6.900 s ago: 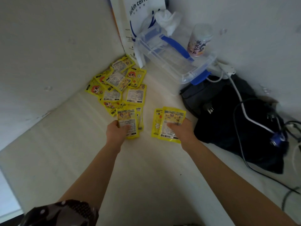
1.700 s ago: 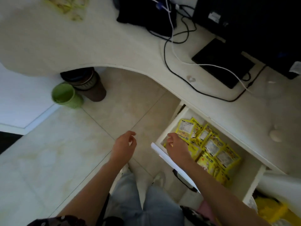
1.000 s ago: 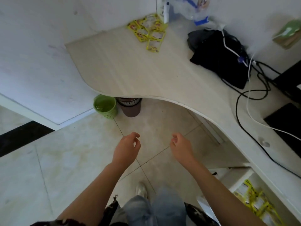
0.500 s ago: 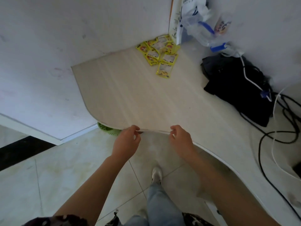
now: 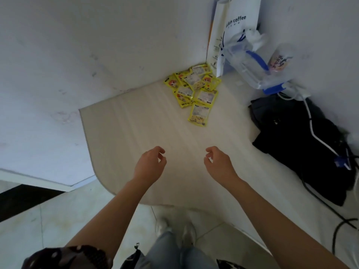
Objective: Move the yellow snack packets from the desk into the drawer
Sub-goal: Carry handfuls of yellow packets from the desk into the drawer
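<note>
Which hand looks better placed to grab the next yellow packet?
The right hand, marginally. Both hands are empty and open above the desk, but the nearest yellow packet lies a little closer to the right hand than to the left hand.

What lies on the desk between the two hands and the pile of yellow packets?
Nothing: in the head view only bare desk separates the left hand and right hand from the packets.

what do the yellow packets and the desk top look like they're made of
Yellow packets: probably thin printed plastic or foil film, since they lie flat, crinkled and slightly glossy. Desk top: apparently pale wood-grain laminate, matte, with faint straight grain lines; solid wood can't be ruled out.
</note>
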